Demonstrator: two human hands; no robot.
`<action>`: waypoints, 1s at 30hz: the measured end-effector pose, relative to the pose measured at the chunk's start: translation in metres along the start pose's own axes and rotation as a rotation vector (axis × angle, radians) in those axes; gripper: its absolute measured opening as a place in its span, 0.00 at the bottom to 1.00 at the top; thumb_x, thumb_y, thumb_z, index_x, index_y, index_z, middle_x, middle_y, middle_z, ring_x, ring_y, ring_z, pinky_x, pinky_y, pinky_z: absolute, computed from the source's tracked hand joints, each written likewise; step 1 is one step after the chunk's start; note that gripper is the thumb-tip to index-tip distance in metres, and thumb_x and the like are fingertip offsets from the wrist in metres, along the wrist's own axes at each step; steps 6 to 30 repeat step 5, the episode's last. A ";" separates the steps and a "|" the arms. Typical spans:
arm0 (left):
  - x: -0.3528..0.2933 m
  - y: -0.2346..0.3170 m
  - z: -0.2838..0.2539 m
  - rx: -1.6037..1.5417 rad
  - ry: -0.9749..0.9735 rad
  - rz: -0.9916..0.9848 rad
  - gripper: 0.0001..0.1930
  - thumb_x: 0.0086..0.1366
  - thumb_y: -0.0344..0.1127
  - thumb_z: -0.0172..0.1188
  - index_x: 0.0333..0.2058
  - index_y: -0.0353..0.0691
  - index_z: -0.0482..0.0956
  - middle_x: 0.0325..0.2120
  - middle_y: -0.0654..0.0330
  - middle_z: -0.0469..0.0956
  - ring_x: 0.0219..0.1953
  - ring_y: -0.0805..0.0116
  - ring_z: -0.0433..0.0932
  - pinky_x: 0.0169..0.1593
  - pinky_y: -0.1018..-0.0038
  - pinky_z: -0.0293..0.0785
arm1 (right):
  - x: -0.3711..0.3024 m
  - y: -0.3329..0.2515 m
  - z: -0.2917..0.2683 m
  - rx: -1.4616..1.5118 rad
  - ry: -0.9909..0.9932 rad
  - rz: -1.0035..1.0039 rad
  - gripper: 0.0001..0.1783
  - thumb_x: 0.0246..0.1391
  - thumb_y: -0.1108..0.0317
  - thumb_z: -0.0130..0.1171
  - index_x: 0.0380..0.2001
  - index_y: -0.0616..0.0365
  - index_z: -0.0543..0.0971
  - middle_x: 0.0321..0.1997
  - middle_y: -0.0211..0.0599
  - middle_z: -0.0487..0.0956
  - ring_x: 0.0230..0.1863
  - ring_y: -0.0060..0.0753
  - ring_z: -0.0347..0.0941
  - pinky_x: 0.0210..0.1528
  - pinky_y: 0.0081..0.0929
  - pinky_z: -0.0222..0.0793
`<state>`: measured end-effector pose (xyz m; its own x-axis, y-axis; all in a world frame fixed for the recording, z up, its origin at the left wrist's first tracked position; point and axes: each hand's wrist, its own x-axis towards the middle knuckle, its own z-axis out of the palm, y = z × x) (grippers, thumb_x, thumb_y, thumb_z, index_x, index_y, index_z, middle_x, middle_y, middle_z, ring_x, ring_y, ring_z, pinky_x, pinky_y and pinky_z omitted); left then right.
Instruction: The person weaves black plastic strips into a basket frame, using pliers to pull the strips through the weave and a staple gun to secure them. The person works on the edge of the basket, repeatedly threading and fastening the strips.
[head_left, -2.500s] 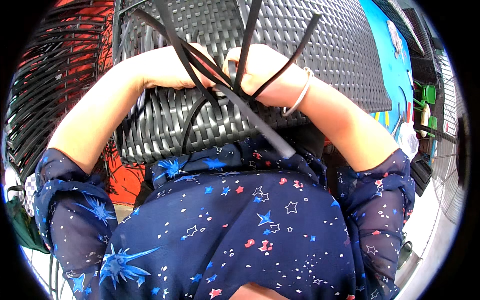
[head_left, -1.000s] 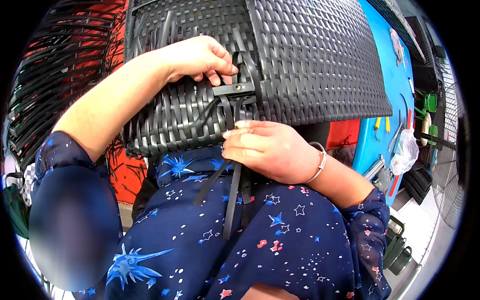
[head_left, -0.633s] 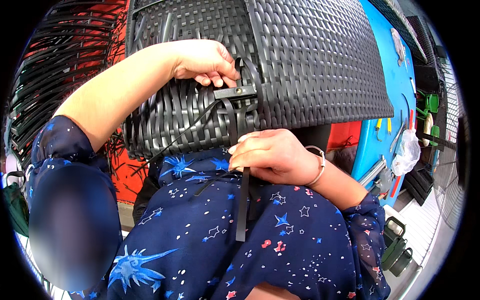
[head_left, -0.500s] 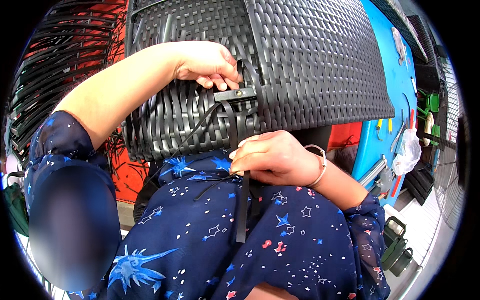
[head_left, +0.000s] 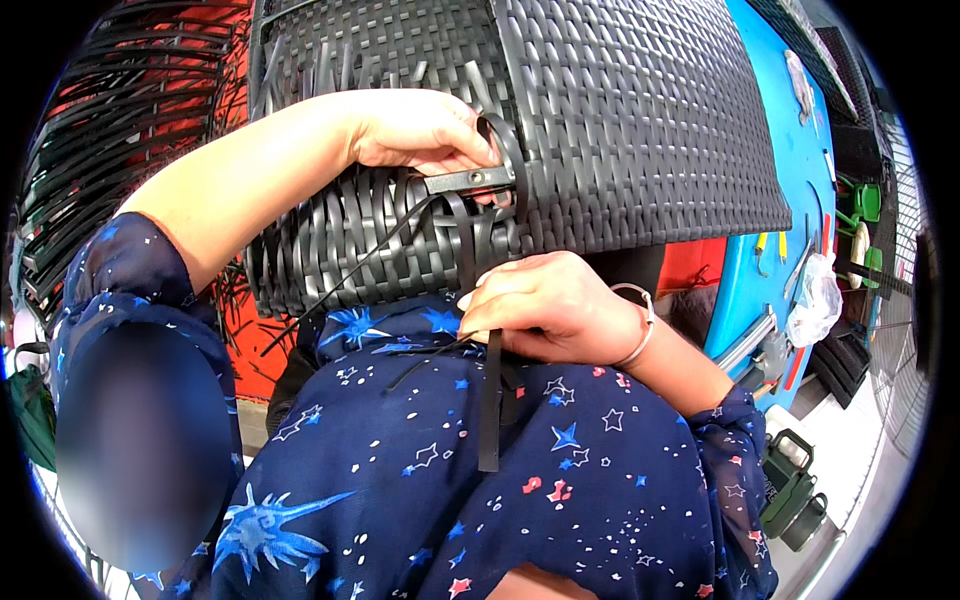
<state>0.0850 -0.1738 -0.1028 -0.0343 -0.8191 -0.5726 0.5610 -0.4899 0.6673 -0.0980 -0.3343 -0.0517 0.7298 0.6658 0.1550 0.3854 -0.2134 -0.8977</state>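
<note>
A black woven rattan panel [head_left: 620, 130] lies across my lap, with loose strip ends along its left part. On it sits a short dark bar [head_left: 468, 181] with a screw hole. My left hand [head_left: 425, 130] is bent over the weave, fingers curled behind the bar beside a loop of flat strip [head_left: 507, 130]. Fingertips show below the bar; what they grip, if anything, is hidden. Nearer to me, my right hand [head_left: 550, 305] is closed in a pinch on a black plastic strip [head_left: 489, 410]. The strip's free end hangs over my dark blue star-patterned clothing.
To the right, a blue surface [head_left: 740, 290] carries tools and a clear plastic bag [head_left: 815, 300]. A dark green flask [head_left: 790, 490] stands at lower right. Black curved frames [head_left: 130, 110] are stacked at left beside a red surface [head_left: 265, 360] with scattered strip scraps.
My left hand has shifted slightly right, its fingers now reaching behind the bar and showing below it. My right hand keeps its pinch and has hardly moved.
</note>
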 end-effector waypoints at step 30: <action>-0.001 0.001 0.015 -0.108 0.057 0.015 0.15 0.63 0.30 0.58 0.44 0.21 0.76 0.38 0.40 0.81 0.39 0.55 0.83 0.47 0.66 0.79 | -0.005 0.004 0.001 -0.021 -0.002 0.006 0.11 0.45 0.72 0.62 0.36 0.53 0.78 0.38 0.33 0.80 0.39 0.40 0.78 0.39 0.32 0.75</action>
